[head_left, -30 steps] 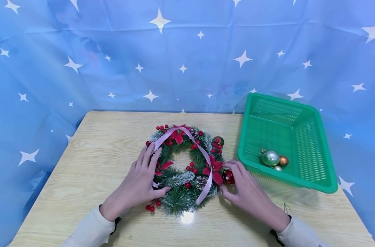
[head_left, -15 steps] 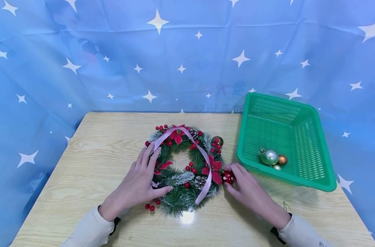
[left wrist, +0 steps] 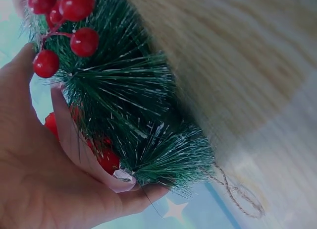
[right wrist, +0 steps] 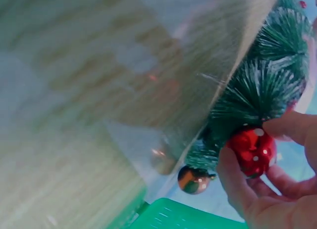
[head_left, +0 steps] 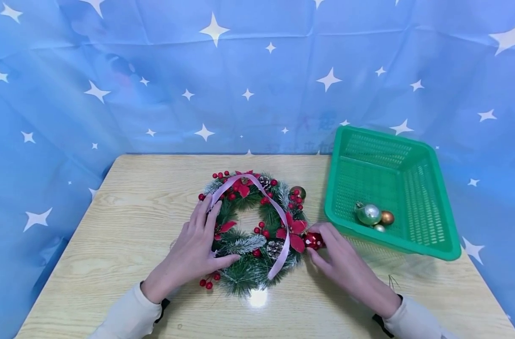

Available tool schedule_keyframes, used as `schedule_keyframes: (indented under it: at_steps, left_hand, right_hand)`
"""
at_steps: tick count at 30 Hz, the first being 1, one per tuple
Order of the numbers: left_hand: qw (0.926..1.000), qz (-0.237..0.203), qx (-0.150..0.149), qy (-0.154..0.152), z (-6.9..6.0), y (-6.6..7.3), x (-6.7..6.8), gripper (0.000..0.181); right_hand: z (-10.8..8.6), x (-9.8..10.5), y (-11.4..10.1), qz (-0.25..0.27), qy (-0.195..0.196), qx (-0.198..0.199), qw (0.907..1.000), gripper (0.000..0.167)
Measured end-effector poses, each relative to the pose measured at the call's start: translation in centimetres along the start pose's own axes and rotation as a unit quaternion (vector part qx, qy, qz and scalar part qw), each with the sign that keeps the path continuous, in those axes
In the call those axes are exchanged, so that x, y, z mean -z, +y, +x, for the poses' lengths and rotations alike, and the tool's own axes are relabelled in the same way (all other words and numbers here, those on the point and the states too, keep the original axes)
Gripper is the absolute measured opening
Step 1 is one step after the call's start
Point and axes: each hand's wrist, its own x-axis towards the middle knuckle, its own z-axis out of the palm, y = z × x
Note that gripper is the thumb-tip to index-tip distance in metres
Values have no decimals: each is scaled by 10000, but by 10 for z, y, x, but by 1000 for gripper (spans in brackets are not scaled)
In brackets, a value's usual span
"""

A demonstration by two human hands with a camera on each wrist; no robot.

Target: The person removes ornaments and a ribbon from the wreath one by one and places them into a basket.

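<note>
A Christmas wreath (head_left: 240, 275) of green needles, red berries, poinsettia flowers and pinecones lies on the table. A pink ribbon (head_left: 282, 256) loops over it. My left hand (head_left: 193, 247) rests on the wreath's left side, fingers fairly straight and thumb spread; in the left wrist view it spans the green needles (left wrist: 119, 90). At the wreath's right edge, my right hand (head_left: 346, 266) pinches a shiny red bauble with white dots (right wrist: 252, 152) between thumb and fingers. A brownish-gold bauble (right wrist: 193, 180) sits at the wreath's upper right edge.
A green plastic basket (head_left: 331, 188) stands at the right, holding a silvery-green bauble (head_left: 369, 214), a copper bauble (head_left: 387, 217) and a small pale bauble (head_left: 380, 228). A thin wire or twine piece (head_left: 393, 281) lies near my right wrist. Blue star-patterned cloth (head_left: 257, 94) hangs behind the table.
My right fingers have closed in on the red bauble, which has turned slightly and shows more of its face. The left hand stays in nearly the same place on the wreath.
</note>
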Motion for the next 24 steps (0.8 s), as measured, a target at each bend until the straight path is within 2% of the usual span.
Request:
schedule_keyframes:
  at_steps: [7,14,18,24]
  left_hand:
    - [9999,89,77,120,0,0,-2,137]
    - [9996,145,196,106,0,0,-3,140]
    - [9997,124,165,99,1,0,-4,141]
    - [9998,73,105,122,2,-1,-5,140]
  right_hand:
    - [7,8,-4,146,409,338,9985,51]
    - [10,14,-10,44,329,101,9994,54]
    - [11,20,-13,184,400,125,9990,55]
    - [18,33,-12,627,540,355,9959,43]
